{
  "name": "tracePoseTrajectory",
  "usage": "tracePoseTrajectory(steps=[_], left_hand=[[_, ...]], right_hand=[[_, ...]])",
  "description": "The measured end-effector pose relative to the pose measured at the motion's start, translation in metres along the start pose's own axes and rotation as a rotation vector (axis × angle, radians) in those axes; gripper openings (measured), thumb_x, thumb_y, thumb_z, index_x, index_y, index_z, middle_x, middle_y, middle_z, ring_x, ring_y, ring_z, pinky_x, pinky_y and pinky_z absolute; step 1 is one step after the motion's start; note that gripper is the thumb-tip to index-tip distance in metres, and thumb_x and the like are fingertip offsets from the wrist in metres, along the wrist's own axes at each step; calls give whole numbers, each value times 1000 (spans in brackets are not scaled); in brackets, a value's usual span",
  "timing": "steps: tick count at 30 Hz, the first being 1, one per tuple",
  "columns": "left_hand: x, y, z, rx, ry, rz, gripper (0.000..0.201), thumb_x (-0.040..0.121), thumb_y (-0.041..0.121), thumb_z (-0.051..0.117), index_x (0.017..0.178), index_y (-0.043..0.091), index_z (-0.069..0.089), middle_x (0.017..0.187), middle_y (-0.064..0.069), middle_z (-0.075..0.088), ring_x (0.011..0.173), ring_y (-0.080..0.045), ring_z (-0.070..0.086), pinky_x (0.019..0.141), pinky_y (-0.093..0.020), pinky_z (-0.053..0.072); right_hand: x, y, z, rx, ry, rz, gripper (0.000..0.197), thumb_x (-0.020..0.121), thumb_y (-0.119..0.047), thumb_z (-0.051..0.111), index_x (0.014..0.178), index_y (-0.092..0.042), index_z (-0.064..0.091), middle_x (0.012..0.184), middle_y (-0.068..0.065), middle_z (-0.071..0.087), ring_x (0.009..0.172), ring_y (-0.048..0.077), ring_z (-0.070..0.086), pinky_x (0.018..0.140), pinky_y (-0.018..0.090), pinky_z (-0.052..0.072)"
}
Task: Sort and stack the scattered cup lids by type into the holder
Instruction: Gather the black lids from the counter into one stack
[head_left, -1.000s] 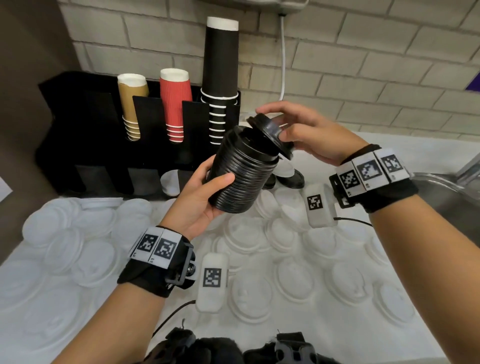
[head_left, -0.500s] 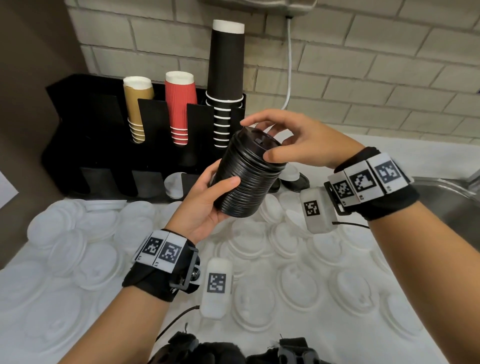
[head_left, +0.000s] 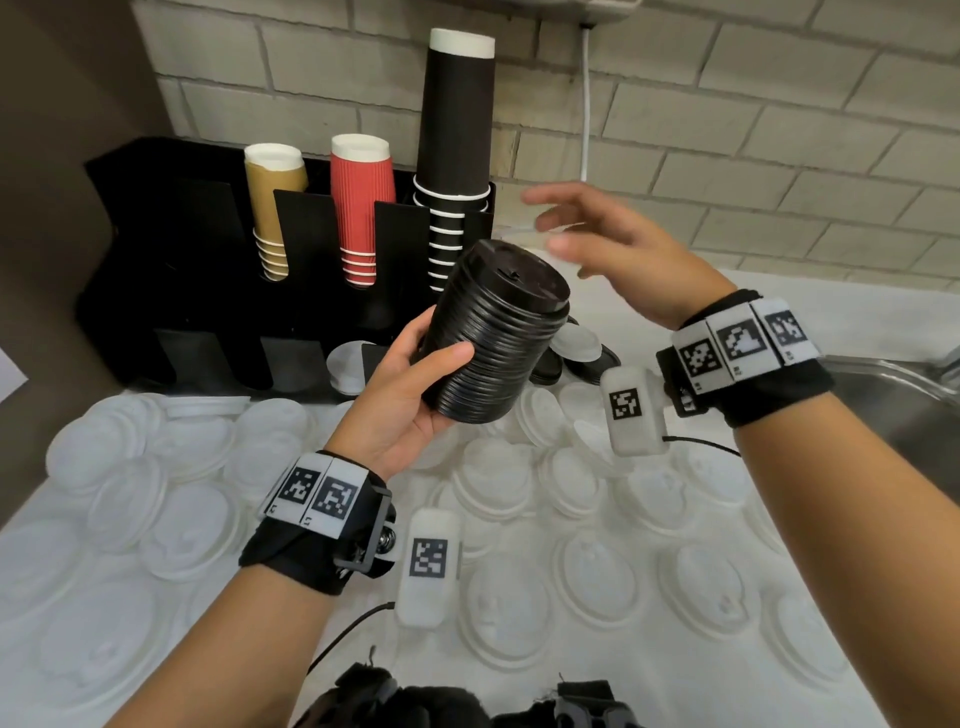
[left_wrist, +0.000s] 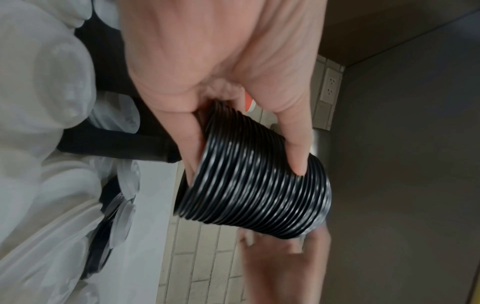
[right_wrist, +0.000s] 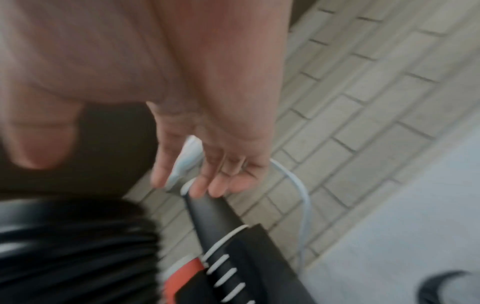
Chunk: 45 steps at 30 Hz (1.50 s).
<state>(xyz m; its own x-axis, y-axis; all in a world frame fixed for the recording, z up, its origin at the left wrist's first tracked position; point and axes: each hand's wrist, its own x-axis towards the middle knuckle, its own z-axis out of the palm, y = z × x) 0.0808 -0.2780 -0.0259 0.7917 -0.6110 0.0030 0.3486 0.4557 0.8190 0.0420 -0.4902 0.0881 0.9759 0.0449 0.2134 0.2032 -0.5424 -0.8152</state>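
Note:
My left hand (head_left: 410, 384) grips a tall stack of black lids (head_left: 496, 332), tilted, above the counter; in the left wrist view thumb and fingers wrap the ribbed stack of black lids (left_wrist: 254, 185). My right hand (head_left: 587, 236) hovers just right of the stack's top, fingers spread, blurred, holding nothing; the right hand (right_wrist: 207, 164) looks empty in its wrist view too. Several white lids (head_left: 493, 478) lie scattered across the counter. The black holder (head_left: 171, 244) stands at the back left. A few black lids (head_left: 587, 358) lie behind the stack.
The holder's upper slots carry stacks of brown cups (head_left: 272, 208), red cups (head_left: 361, 208) and tall black cups (head_left: 457, 156). A white lid (head_left: 345, 364) sits in a lower slot. A metal sink rim (head_left: 893, 379) lies at right. A white cable (head_left: 587, 104) runs down the brick wall.
My right hand set a black lid onto the stack's top, pressed it down, then let go and lifted away to the right. The left hand kept holding the stack.

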Motion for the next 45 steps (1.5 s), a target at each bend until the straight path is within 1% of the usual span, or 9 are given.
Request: tracePoseTrajectory(steps=[4,10,13,16,19,24,31,36,45], left_hand=[[2,9,-8,-17,33,51,69,76,19,72,140,19,47,126,-4,64,109,-19,67,74,-33,58],[2,19,-23,3,68,102,79,67,26,76,140,20,47,125,-3,66,113,-22,65,76,-35,58],[4,23,-25,19,73,117,69,73,22,72,138,20,49,119,-2,69,111,-22,66,75,-35,58],[9,27,-26,24,76,125,63,75,21,72,134,20,51,117,0,70,108,-20,68,74,-34,58],[12,29,-29,25,88,134,56,79,17,67,132,21,52,118,-1,69,108,-20,68,74,-34,58],[13,26,-36,16,119,140,61,78,17,67,136,22,50,119,-1,68,109,-20,67,74,-35,58],[14,23,-37,37,115,140,56,78,17,66,132,25,53,116,1,70,107,-19,68,73,-34,58],[12,23,-37,38,117,142,55,78,16,67,130,25,54,115,2,71,106,-19,69,72,-33,58],[8,21,-34,13,123,132,68,70,21,74,134,23,52,116,1,71,106,-20,68,72,-35,58]], right_hand=[[24,63,-11,-37,276,406,28,82,-39,65,108,-33,58,97,-9,58,94,11,53,73,25,43],[42,146,-14,-699,-22,871,60,84,-39,65,132,-6,48,128,12,55,115,30,56,91,31,45],[49,164,-15,-850,-78,885,57,82,-43,67,123,-6,54,113,13,62,100,31,61,79,31,47],[59,185,-15,-907,-101,876,88,83,-52,64,148,-8,25,146,15,42,129,33,45,103,39,40],[71,194,-8,-637,-17,893,114,57,-76,57,149,-22,18,147,12,40,132,34,42,104,42,38],[79,207,-16,-774,-18,777,47,96,-26,50,139,-12,40,133,17,50,120,36,51,98,45,43],[65,203,-8,-758,-285,761,42,94,-46,48,130,-25,54,138,5,52,123,28,48,98,30,32],[63,209,-11,-748,-255,792,37,82,-45,64,114,-30,53,87,-6,55,84,20,54,80,30,41],[58,162,-15,-375,305,798,44,87,-47,49,125,-27,41,131,18,37,108,38,48,96,43,41]])
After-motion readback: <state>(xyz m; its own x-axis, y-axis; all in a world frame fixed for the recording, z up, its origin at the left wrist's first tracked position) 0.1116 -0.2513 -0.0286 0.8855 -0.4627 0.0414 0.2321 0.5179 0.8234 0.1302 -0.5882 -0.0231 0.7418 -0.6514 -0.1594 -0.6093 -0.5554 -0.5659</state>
